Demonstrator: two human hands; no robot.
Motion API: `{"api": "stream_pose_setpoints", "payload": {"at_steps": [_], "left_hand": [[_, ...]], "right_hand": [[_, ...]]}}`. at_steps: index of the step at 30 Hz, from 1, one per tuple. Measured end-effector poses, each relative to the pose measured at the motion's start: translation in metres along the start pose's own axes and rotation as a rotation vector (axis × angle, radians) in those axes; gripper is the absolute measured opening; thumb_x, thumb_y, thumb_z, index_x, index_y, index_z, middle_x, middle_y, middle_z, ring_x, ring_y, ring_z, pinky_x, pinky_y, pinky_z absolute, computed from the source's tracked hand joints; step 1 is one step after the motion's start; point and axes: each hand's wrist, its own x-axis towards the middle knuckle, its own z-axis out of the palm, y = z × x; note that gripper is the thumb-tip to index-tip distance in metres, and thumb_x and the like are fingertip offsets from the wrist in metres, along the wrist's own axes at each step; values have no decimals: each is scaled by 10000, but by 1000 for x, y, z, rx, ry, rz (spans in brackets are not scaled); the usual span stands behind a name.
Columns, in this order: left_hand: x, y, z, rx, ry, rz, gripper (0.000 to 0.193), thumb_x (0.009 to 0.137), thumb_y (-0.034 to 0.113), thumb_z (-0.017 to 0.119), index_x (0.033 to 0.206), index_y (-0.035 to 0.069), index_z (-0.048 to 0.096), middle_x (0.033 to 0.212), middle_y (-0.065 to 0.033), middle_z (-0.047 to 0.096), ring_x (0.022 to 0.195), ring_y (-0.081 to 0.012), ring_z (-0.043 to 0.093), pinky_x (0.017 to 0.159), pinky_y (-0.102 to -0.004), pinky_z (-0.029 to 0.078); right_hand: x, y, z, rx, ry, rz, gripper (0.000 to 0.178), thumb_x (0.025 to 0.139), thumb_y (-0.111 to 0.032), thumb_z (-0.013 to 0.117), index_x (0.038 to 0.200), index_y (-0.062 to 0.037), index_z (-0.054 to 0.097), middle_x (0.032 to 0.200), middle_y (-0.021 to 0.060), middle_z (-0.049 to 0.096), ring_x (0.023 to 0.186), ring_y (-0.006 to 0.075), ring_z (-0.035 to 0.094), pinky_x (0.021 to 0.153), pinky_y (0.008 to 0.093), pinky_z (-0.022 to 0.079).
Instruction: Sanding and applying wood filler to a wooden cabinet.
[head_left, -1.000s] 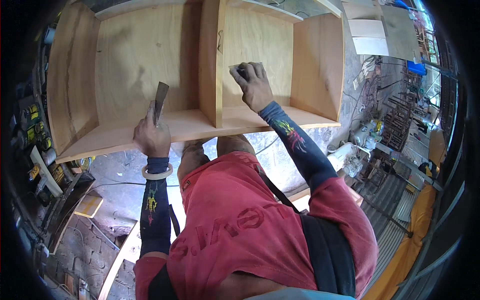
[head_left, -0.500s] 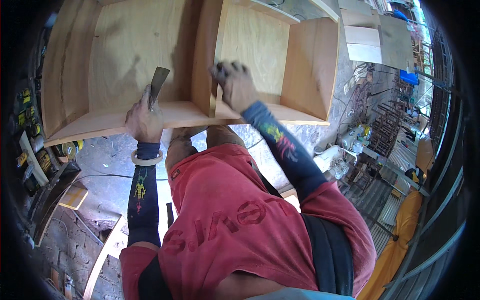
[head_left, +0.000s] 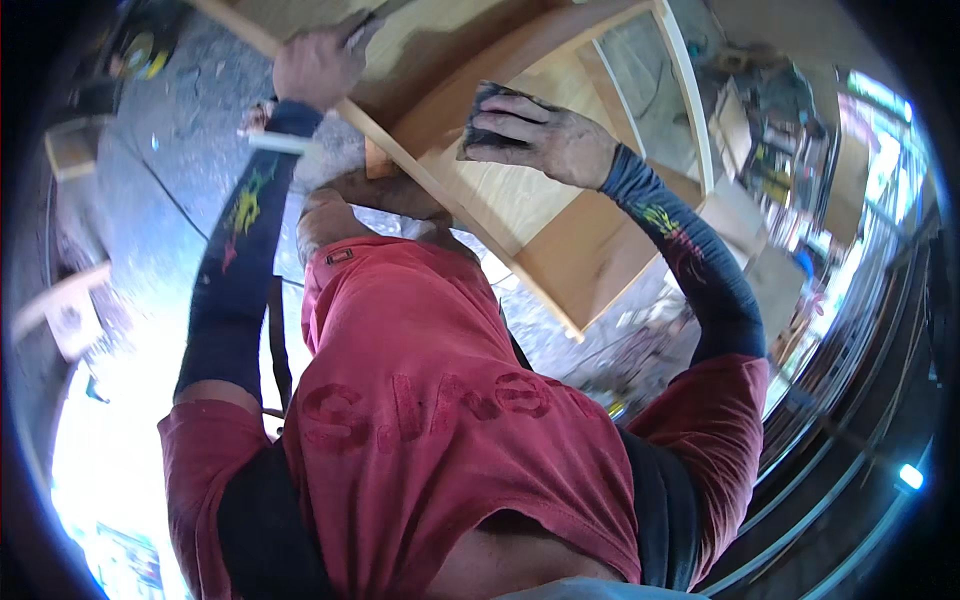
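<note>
A wooden cabinet carcass with inner compartments lies open side up, tilted across the upper part of the view. At its front edge, my left hand is closed round a putty knife, whose blade points up and right over the cabinet. A pale tape roll circles my left wrist. My right hand grips a dark, worn sanding block, fingers bent over its face. The block hangs above the right compartment; I cannot tell whether it touches the wood.
A pale wooden piece lies on the left, with a dark cable running across the concrete floor. Stacked boards and clutter stand at the far right. Long metal bars line the right side.
My view has turned, so the cabinet now appears slanted and further up. My right hand with the sanding block has moved away from the divider; my left hand keeps the putty knife near the front edge.
</note>
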Motion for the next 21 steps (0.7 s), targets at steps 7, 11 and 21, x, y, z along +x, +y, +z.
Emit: {"api": "stream_pose_setpoints", "payload": {"at_steps": [7,11,21], "left_hand": [[11,1,5,-718,467,200,272,939,328,647,1090,137,768,1010,-142,754,836,-335,707,765,-480,551],[6,29,-8,50,176,-92,336,960,433,605,1022,164,797,876,-135,751,782,-333,711,717,-451,561],[4,35,-16,-57,110,-203,389,984,491,563,1061,184,788,889,-152,745,853,-356,712,782,-475,564]], "right_hand": [[31,44,29,9,-115,-453,648,870,-111,570,1491,-282,502,1505,59,451,1459,278,375,1198,440,396],[40,68,69,29,-131,-372,687,827,-105,603,1490,-258,508,1514,95,439,1452,325,379,1181,464,403],[45,53,33,-293,-2,-519,514,877,-196,597,1359,-376,604,1406,-91,554,1406,186,426,1189,642,233]]}}
